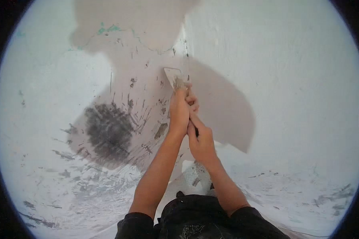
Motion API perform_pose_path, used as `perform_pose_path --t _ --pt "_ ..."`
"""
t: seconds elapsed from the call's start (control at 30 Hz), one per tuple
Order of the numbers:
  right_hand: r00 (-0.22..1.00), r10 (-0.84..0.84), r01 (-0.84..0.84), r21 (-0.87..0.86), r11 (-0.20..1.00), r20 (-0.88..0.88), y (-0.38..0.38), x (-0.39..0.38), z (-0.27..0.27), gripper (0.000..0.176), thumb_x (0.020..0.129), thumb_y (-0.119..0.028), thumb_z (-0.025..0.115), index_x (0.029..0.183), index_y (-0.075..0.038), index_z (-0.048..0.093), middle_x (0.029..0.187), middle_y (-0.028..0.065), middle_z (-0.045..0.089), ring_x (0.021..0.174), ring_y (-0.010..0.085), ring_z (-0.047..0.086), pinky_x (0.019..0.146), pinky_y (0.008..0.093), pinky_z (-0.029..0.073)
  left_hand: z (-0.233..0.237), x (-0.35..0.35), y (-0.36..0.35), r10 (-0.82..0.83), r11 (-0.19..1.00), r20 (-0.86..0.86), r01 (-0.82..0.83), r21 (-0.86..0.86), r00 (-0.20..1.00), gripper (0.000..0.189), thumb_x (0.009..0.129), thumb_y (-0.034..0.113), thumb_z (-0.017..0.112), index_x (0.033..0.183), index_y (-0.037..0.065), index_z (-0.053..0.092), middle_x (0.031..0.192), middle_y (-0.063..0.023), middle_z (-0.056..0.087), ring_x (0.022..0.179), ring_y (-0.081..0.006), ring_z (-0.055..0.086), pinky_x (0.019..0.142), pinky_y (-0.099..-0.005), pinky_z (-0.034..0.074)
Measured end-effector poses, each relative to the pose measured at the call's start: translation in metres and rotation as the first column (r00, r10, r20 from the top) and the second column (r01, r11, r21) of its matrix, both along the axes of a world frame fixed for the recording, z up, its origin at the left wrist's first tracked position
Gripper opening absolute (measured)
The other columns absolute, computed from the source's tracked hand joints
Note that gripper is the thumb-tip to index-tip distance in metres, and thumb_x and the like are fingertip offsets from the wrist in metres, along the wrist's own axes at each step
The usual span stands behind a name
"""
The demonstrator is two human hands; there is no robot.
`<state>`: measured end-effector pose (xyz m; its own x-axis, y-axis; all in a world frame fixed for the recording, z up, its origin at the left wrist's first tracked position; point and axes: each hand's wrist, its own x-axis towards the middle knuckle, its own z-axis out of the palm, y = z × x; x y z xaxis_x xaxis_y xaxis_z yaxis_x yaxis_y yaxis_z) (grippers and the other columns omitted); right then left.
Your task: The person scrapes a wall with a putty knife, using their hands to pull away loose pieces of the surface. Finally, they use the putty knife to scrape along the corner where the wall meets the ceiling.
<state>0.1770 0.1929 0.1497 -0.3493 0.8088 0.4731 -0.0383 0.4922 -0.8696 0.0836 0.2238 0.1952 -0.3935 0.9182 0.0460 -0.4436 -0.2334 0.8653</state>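
A putty knife (173, 76) with a wide, pale, plaster-smeared blade points up and slightly left against the white wall (291, 91). My left hand (180, 111) is closed around it just below the blade. Lower down and to the right, my right hand (202, 144) is closed too, its fingers reaching up by the left wrist. A short dark piece, seemingly the handle's end, shows at the right hand; most of the handle is hidden by my fingers.
A dark, rough round patch (109, 129) marks the wall to the left, with scraped spots around it. Green paint traces (109, 29) lie higher up. A wall corner runs near the blade. Debris (196, 179) lies below my hands, and shadows fall across the wall.
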Motion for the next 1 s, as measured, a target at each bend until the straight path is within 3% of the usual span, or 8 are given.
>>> perform_pose_path --t 0.2,0.33,0.43,0.53,0.63,0.77,0.9,1.0 --pt "0.998 -0.036 0.034 0.044 0.998 0.046 0.026 -0.006 0.003 0.039 0.094 -0.003 0.043 0.132 0.002 0.046 0.088 0.0206 0.064 0.064 0.0155 0.051 0.062 0.0292 0.044 0.011 -0.002 0.015 0.026 0.997 -0.042 -0.029 -0.075 0.999 0.031 0.092 0.031 0.041 0.110 0.007 0.050 0.069 0.0027 0.037 0.057 -0.0082 0.038 0.050 -0.0229 0.031" --pt "1.000 0.023 -0.023 -0.059 0.998 0.002 0.023 0.002 0.011 0.039 0.093 -0.004 0.043 0.131 0.002 0.047 0.084 0.0183 0.063 0.062 0.0160 0.050 0.059 0.0287 0.044 0.012 0.006 0.011 0.037 0.998 0.015 -0.036 -0.043 0.999 0.031 0.090 0.029 0.044 0.111 0.007 0.051 0.073 0.0012 0.040 0.058 -0.0094 0.039 0.052 -0.0239 0.034" --pt "1.000 0.001 0.000 0.102 0.995 -0.005 0.028 0.002 0.009 0.039 0.094 -0.004 0.042 0.132 0.002 0.046 0.080 0.0156 0.061 0.059 0.0158 0.048 0.057 0.0294 0.044 0.029 0.010 0.024 0.109 0.991 -0.003 -0.108 -0.072 0.994 0.032 0.088 0.028 0.047 0.109 0.006 0.053 0.076 0.0004 0.043 0.059 -0.0098 0.040 0.053 -0.0240 0.033" --pt "0.998 0.004 -0.003 -0.024 1.000 0.058 0.034 0.003 0.017 0.042 0.091 -0.002 0.045 0.133 -0.002 0.047 0.081 0.0276 0.057 0.058 0.0269 0.051 0.061 0.0311 0.045 0.023 0.008 0.027 0.099 0.995 -0.026 -0.100 -0.025 0.995 0.035 0.086 0.029 0.050 0.110 0.004 0.055 0.081 -0.0019 0.047 0.062 -0.0116 0.044 0.055 -0.0238 0.035" --pt "0.995 -0.095 0.093 0.250 0.964 -0.006 0.031 0.003 0.008 0.044 0.091 -0.002 0.045 0.134 -0.003 0.046 0.079 0.0273 0.057 0.059 0.0276 0.052 0.063 0.0324 0.045 0.027 0.013 0.020 0.197 0.967 0.029 -0.190 -0.168 0.980 0.035 0.086 0.028 0.050 0.110 0.003 0.055 0.084 -0.0027 0.048 0.063 -0.0126 0.046 0.057 -0.0239 0.037" --pt "0.996 -0.028 0.028 0.000 1.000 0.089 0.020 0.006 0.020 0.044 0.090 -0.001 0.046 0.134 -0.003 0.045 0.076 0.0277 0.055 0.059 0.0283 0.053 0.063 0.0331 0.045 0.018 0.007 0.015 0.088 0.988 -0.062 -0.095 -0.125 0.994 0.040 0.087 0.029 0.049 0.116 0.002 0.050 0.094 -0.0085 0.048 0.065 -0.0138 0.048 0.058 -0.0268 0.042" --pt "1.000 -0.005 0.003 0.050 0.999 0.025 0.022 0.003 0.019 0.044 0.090 -0.002 0.046 0.134 -0.003 0.046 0.075 0.0282 0.054 0.058 0.0290 0.052 0.061 0.0333 0.044 0.019 0.004 0.014 0.048 0.997 0.026 -0.046 -0.065 0.998 0.036 0.087 0.026 0.048 0.114 0.002 0.050 0.091 -0.0074 0.046 0.060 -0.0123 0.045 0.056 -0.0258 0.040" --pt "0.998 -0.013 0.014 -0.014 1.000 0.069 0.031 0.006 0.031 0.045 0.090 -0.002 0.047 0.134 -0.004 0.046 0.072 0.0272 0.053 0.056 0.0292 0.051 0.060 0.0330 0.043 0.030 0.010 0.022 0.097 0.995 -0.057 -0.098 -0.020 0.994 0.034 0.086 0.024 0.047 0.112 0.003 0.050 0.089 -0.0063 0.045 0.060 -0.0116 0.044 0.055 -0.0245 0.039"
